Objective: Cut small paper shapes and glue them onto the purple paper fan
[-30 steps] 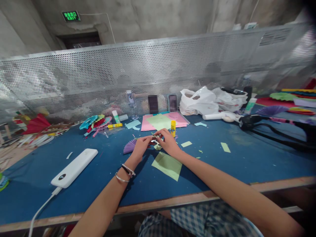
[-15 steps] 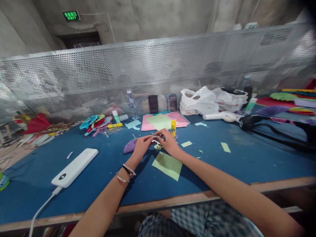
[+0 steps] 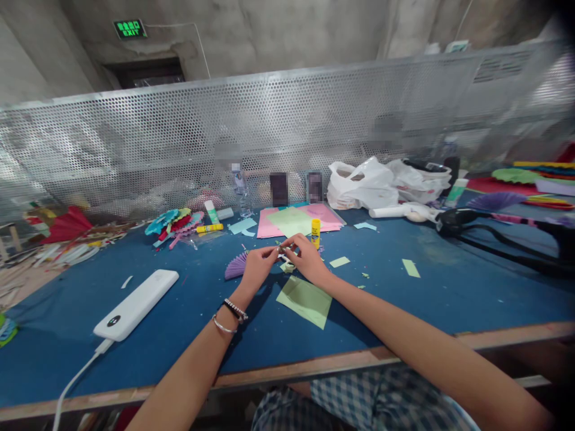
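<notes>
My left hand [image 3: 260,264] and my right hand [image 3: 303,254] meet above the blue table. Their fingertips pinch together around something small and pale, mostly covered by the fingers, so its kind cannot be made out. Beside my left hand lies a purple pleated paper fan [image 3: 235,266]. A yellow glue stick [image 3: 315,232] stands upright just behind my right hand. Under the fingers are small pale green paper scraps [image 3: 288,267]. Nearer to me a green paper sheet [image 3: 306,302] lies flat.
Pink paper sheets [image 3: 268,224] lie farther back, near a water bottle [image 3: 242,194]. On the left sits a white power bank [image 3: 136,305] with a cable. White plastic bags [image 3: 362,185] and black straps [image 3: 498,242] occupy the right. A perforated metal screen [image 3: 287,126] closes off the back.
My fingertips have shifted very slightly around the small thing between them. Everything else on the table stays where it was.
</notes>
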Available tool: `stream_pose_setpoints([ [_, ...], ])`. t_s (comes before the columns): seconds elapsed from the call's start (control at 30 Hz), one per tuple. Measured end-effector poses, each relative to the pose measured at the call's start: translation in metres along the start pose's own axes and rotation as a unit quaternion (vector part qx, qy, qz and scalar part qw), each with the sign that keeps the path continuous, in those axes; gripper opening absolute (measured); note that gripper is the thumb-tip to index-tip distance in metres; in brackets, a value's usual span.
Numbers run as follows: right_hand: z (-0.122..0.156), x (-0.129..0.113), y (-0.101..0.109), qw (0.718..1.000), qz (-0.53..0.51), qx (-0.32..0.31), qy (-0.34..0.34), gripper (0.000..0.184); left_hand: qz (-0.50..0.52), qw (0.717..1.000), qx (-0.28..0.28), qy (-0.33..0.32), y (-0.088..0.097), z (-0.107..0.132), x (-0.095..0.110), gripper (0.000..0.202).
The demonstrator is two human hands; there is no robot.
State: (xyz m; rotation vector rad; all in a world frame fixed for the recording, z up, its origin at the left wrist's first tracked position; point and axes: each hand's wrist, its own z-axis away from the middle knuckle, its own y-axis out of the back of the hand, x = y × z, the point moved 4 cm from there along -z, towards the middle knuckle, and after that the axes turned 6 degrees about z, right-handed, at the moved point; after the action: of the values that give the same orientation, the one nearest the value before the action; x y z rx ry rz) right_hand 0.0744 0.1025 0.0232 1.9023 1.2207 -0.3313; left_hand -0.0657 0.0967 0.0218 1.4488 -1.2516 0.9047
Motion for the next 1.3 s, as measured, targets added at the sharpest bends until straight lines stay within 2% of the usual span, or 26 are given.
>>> stream_pose_setpoints([
  [0.33, 0.001, 0.003, 0.001, 1.000, 0.002, 0.007, -0.007, 0.010, -0.007, 0.999, -0.012, -0.031, -0.002, -0.002, -0.005, 0.034],
  [0.63, 0.001, 0.001, 0.002, 1.000, 0.011, 0.008, -0.010, 0.010, 0.013, 1.000, -0.019, -0.015, -0.004, -0.001, -0.004, 0.033],
  [0.9, 0.002, -0.004, 0.004, 1.000, 0.004, 0.017, 0.004, 0.013, 0.012, 1.000, -0.010, 0.023, -0.003, 0.001, 0.003, 0.031],
  [1.3, 0.000, -0.007, 0.007, 0.999, 0.007, 0.025, 0.041, 0.016, 0.138, 0.984, -0.047, 0.099, -0.005, 0.006, -0.002, 0.040],
])
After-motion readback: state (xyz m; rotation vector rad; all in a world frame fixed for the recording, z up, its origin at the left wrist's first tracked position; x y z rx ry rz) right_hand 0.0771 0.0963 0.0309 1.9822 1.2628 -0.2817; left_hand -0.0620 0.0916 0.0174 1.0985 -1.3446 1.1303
